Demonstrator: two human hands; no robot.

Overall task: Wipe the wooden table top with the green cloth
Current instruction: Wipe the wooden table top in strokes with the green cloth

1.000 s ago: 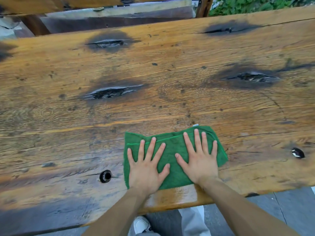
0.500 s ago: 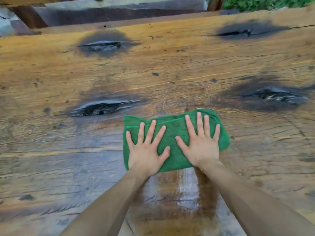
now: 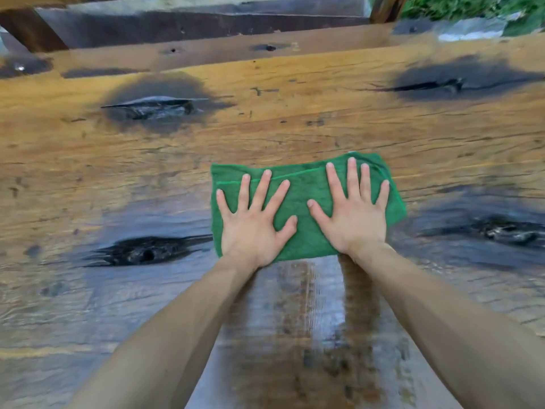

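Observation:
A folded green cloth (image 3: 306, 196) lies flat on the wooden table top (image 3: 265, 134), about mid-table. Both my hands rest on it, palms down and fingers spread. My left hand (image 3: 253, 222) covers the cloth's left half, and my right hand (image 3: 354, 214) covers its right half. Neither hand curls around the fabric. A wet, shiny streak (image 3: 309, 320) runs from the cloth's near edge back toward me between my forearms.
Dark cracked knots mark the wood: one far left (image 3: 153, 107), one near left (image 3: 141, 252), one far right (image 3: 442, 84), one near right (image 3: 507, 231). Beyond the table's far edge lies a darker plank (image 3: 206, 54), with green plants (image 3: 472, 7) at top right.
Both hands have pushed the cloth away from me, from the near edge toward the middle of the table. A wet streak trails behind it. The near table edge has left the view.

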